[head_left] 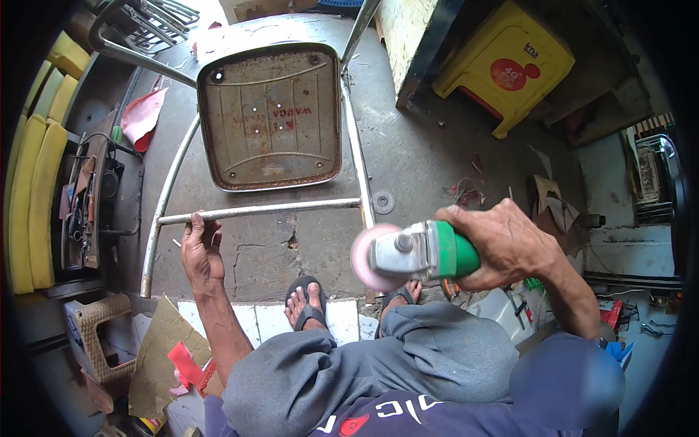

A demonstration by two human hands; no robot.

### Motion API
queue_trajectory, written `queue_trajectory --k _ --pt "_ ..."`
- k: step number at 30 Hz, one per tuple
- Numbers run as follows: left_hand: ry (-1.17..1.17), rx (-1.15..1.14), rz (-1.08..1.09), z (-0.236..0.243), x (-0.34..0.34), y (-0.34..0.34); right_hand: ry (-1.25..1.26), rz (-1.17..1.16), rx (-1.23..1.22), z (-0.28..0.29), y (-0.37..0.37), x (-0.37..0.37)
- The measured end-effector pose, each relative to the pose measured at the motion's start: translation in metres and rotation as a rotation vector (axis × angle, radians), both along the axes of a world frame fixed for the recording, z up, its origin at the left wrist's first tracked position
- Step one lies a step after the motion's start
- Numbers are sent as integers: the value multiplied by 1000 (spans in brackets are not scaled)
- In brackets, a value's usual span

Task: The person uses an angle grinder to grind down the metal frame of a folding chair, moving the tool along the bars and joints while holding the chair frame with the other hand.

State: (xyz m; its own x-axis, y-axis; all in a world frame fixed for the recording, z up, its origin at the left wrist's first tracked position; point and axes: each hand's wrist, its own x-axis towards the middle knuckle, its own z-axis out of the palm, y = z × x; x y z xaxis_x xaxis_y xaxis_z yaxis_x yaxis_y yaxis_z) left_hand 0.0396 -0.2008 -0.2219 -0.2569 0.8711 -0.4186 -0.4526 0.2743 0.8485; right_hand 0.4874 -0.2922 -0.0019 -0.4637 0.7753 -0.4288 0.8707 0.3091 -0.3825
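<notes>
In front of me is a metal chair frame with a rusty seat pan (pixel 269 135), its underside showing. My left hand (pixel 204 251) grips the frame's crossbar (pixel 262 210) near its left end, fingertips curled over the tube. My right hand (pixel 510 244) is wrapped round a green and silver angle grinder (pixel 437 251). The grinder's pinkish round disc (pixel 370 256) is close to the lower end of the frame's right leg (pixel 357 160). Whether the disc touches that leg I cannot tell. The disc looks smooth, perhaps blurred by spinning.
A yellow plastic stool (pixel 510 69) stands at the back right. A grey round disc (pixel 383 202) lies on the floor beside the right leg. Yellow cushions (pixel 44 204) are stacked at the far left, near a small rack of tools (pixel 91 197). Cardboard (pixel 164 357) lies at lower left.
</notes>
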Motion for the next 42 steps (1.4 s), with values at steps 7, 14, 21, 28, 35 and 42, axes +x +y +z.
queue_trajectory --k 7,14,21,28,35,42 --pt "1 16 -4 3 0 -3 35 19 112 -11 12 8" --pt "-22 34 -12 1 2 -3 -160 52 196 -9 50 -3" --pt "-55 78 4 1 6 -4 -543 150 14 34 109 -55" --pt "-67 98 0 -3 8 -5 -671 201 -21 46 133 -83" --pt "-88 128 10 -5 5 -4 -807 255 -303 65 143 -124" --pt "-107 134 42 -9 13 -4 -920 217 -651 67 156 -178"
